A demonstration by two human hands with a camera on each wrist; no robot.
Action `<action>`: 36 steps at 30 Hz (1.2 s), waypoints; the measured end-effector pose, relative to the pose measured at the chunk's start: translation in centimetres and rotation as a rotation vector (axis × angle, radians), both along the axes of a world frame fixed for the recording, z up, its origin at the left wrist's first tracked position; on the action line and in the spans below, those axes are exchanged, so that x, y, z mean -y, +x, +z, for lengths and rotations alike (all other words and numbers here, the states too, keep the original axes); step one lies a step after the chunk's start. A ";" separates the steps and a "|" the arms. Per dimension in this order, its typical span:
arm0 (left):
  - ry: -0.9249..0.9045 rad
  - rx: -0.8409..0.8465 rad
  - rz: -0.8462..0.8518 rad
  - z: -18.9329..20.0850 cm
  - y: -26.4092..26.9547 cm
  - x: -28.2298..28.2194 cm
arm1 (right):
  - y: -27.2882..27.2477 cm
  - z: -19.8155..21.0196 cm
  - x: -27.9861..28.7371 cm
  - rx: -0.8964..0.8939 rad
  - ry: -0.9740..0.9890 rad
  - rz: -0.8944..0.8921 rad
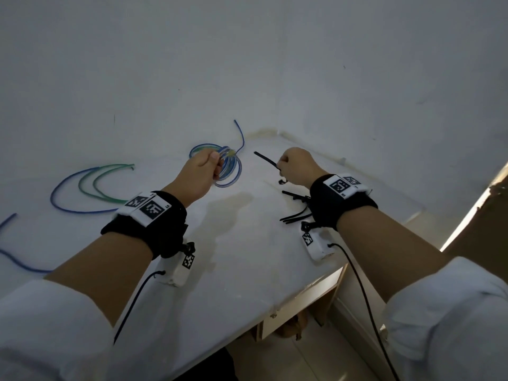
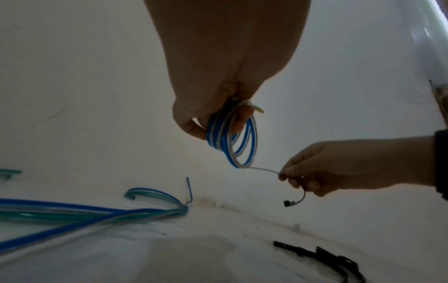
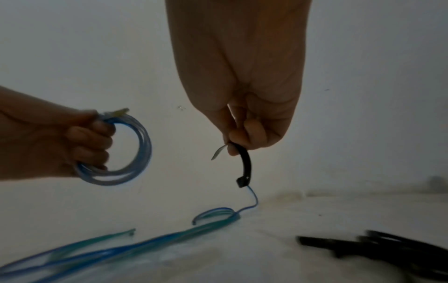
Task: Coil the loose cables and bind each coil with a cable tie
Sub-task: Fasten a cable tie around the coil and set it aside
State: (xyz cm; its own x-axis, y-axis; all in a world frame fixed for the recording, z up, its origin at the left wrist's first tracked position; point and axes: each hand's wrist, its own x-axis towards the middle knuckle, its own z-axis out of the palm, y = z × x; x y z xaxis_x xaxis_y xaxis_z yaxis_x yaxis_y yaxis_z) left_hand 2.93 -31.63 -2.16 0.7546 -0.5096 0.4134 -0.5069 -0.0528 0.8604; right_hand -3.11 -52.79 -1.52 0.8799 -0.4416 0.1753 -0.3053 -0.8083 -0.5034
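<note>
The left hand (image 1: 198, 173) is raised above the white tabletop (image 1: 236, 243) with its fingers curled through a small coil (image 1: 229, 171) of blue and clear cable, gripping one side of the loops. The coil hangs roughly upright from the fingers, its opening facing sideways toward the right hand (image 1: 298, 166); a short yellowish cable end (image 2: 258, 110) projects from the top of the coil beside the fingers.

The right hand, also raised and well apart from the coil in the head view, pinches a black cable tie (image 1: 266, 160) between thumb and fingers. The tie's long axis runs up and to the left from the hand toward the coil, while its head end (image 3: 242, 182) curves downward below the fingers (the right wrist view shows the arc most clearly).

Loose cables (image 1: 85, 188), blue and green, lie in open arcs on the tabletop to the left of the left hand, and a further bundle of loops (image 1: 200, 149) with one blue end rising upright (image 1: 240, 133) lies behind the coil near the wall (image 1: 247, 64). More blue cable (image 1: 16, 259) runs off the left edge of the head view. Spare black cable ties (image 1: 295, 207) lie in a loose pile on the tabletop beneath the right wrist.

The wall closes off the far side of the tabletop. The near edge (image 1: 288, 301) runs diagonally below the right forearm. Bare surface lies between and below the two hands.
</note>
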 end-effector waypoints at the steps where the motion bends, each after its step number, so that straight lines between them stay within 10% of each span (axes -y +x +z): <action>1: 0.001 0.015 0.029 0.0 0.4 -0.6 | 0.5 0.3 -1.0 0.056 0.059 0.032; 16: 0.058 0.094 0.457 0.2 6.9 -14.9 | 8.4 2.5 -19.9 0.308 0.810 0.559; 36: 0.119 0.032 0.368 0.4 8.5 -17.7 | 11.8 1.1 -24.1 0.307 0.824 0.820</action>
